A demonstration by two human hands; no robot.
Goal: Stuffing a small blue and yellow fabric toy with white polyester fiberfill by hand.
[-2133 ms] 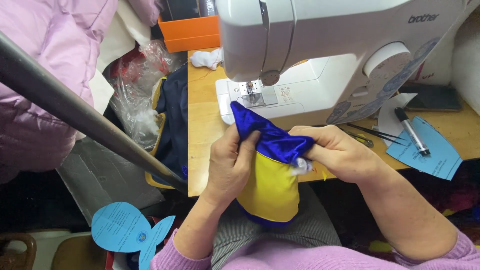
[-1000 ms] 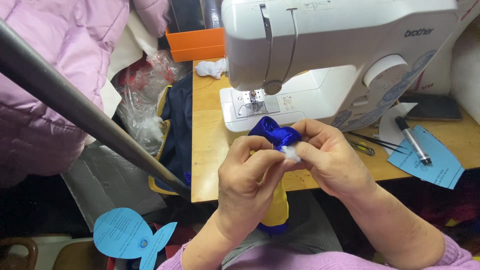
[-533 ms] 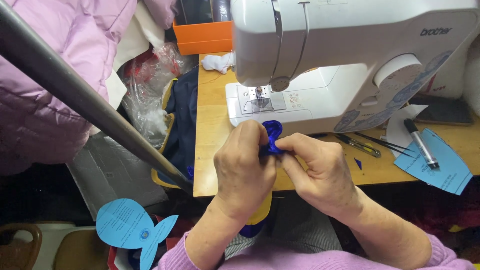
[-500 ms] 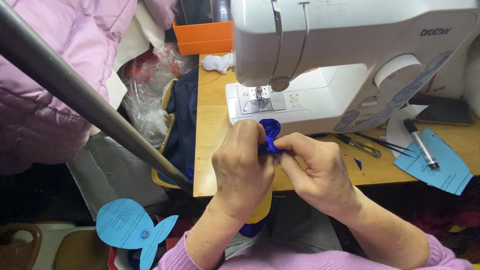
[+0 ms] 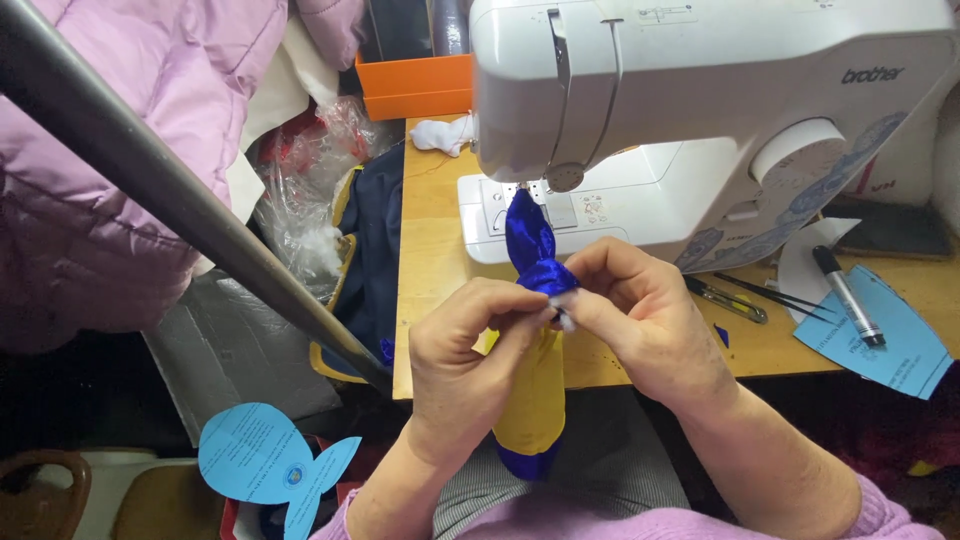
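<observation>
Blue satin piece [image 5: 535, 245] before sewing machine [image 5: 700, 110]

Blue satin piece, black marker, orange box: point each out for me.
blue satin piece [image 5: 530, 240], head view, on its upper end above the fingers.
black marker [image 5: 846, 295], head view, mid barrel.
orange box [image 5: 415, 85], head view, front wall.

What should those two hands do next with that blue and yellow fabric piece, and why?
Probably poke the white stuffing deeper into the blue and yellow fabric piece. A tuft shows between the left hand and right hand, which pinch the blue satin together there.
</observation>
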